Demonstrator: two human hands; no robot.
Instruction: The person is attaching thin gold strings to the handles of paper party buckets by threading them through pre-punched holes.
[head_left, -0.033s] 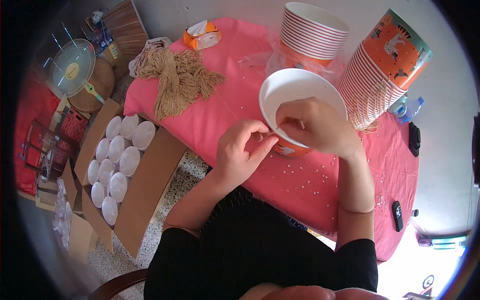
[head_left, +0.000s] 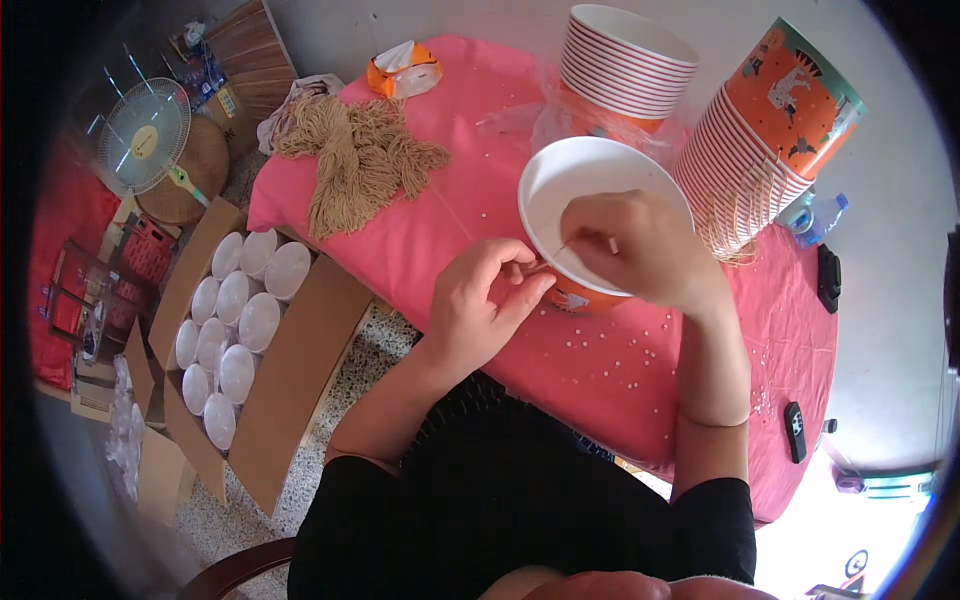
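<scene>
Round bench (head_left: 440,215) under a pink cloth, filling the middle of the view, strewn with tiny white beads near the front edge. Open cardboard box (head_left: 290,380) on the floor to the left, packed with white lidded cups (head_left: 240,320) in rows. Two tall stacks of orange paper buckets at the far side: one upright stack (head_left: 620,60) behind the work, one leaning stack (head_left: 770,130) to the right, its top bucket printed with animals. Heap of tan string (head_left: 360,160) lying on the cloth at the left, well apart from the hands. Small desk fan (head_left: 145,135) on the floor beyond the box. Single orange paper bucket (head_left: 590,180) with a white inside standing near the front of the bench, between the two hands. Right hand (head_left: 635,250) over the near rim of that bucket, fingers curled narrow and pinching something thin and pale, too small to tell. Left hand (head_left: 485,300) just beside the bucket's left rim, fingers bent in, thumb and forefinger closed on the same thin strand at the rim. Orange tissue pack (head_left: 403,70) at the far left edge of the cloth. Dark remote-like object (head_left: 828,278) at the right edge, a second smaller one (head_left: 795,432) lower down.
</scene>
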